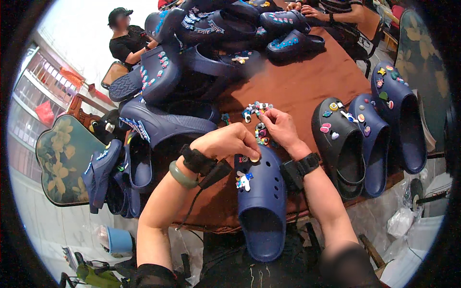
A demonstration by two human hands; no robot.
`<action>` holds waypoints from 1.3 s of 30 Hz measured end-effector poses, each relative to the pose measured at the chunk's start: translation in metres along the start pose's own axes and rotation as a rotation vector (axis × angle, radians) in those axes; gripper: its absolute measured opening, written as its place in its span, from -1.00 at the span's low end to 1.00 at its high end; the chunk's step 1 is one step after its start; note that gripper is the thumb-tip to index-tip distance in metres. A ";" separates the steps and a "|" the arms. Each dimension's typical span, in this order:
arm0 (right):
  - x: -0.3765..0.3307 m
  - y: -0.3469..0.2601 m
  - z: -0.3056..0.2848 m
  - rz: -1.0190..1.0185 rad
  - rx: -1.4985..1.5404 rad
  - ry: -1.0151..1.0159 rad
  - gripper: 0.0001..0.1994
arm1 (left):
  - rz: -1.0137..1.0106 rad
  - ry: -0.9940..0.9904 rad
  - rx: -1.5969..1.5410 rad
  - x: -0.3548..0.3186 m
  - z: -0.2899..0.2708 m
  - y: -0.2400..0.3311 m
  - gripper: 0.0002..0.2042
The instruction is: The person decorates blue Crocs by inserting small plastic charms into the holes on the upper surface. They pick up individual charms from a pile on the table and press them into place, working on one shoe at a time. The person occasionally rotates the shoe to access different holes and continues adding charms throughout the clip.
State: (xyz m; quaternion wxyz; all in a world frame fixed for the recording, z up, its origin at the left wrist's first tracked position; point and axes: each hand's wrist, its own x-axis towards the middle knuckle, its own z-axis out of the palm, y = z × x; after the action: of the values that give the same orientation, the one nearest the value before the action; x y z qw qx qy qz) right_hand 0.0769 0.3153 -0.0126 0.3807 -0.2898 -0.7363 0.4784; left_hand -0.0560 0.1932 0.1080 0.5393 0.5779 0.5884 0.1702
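A dark blue clog (261,201) rests in front of me, its toe on the table and its heel toward my body. My left hand (233,141) bends over the toe, fingertips pinched at a small yellowish round charm (255,160). Beside that charm sit a candy-swirl charm (243,159) and a white-and-blue figure charm (245,181). Just beyond the toe, my right hand (283,128) pinches its thumb and forefinger together over a small pile of loose charms (261,132). Whatever it holds there is too small to name.
Decorated clogs (338,144) line the right side of the brown-covered table (307,81). More blue clogs (168,129) are heaped at left and toward the back. Two people (127,41) sit around the far side. A flowered chair back (65,161) stands at left, above a blue bucket (119,240).
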 end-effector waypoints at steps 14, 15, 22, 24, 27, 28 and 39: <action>0.000 0.010 0.002 -0.025 -0.022 -0.049 -0.84 | 0.284 0.360 0.617 0.006 0.013 -0.019 -0.65; 0.000 0.008 0.002 -0.025 -0.021 -0.052 -0.84 | 0.224 0.307 0.560 0.006 0.013 -0.022 -0.61; -0.003 0.001 -0.002 -0.025 -0.046 -0.056 -0.83 | 0.056 0.166 0.458 0.007 0.014 -0.029 -0.49; -0.001 0.004 0.000 -0.065 -0.083 -0.054 -0.83 | -0.006 0.159 0.473 0.006 0.019 -0.028 -0.50; -0.001 0.005 0.002 -0.062 -0.055 -0.060 -0.83 | 0.104 0.145 0.699 0.016 0.017 -0.044 -0.51; -0.001 0.008 0.000 -0.049 -0.047 -0.062 -0.83 | 0.114 0.109 0.601 0.017 0.014 -0.033 -0.51; -0.001 -0.002 -0.005 -0.023 -0.100 -0.048 -0.81 | -0.084 0.008 0.220 0.012 -0.001 -0.013 -0.57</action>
State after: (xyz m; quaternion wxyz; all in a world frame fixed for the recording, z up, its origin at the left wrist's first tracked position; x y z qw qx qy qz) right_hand 0.0819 0.3162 -0.0094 0.3534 -0.2886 -0.7715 0.4433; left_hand -0.0603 0.2003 0.0924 0.4768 0.6078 0.6295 0.0839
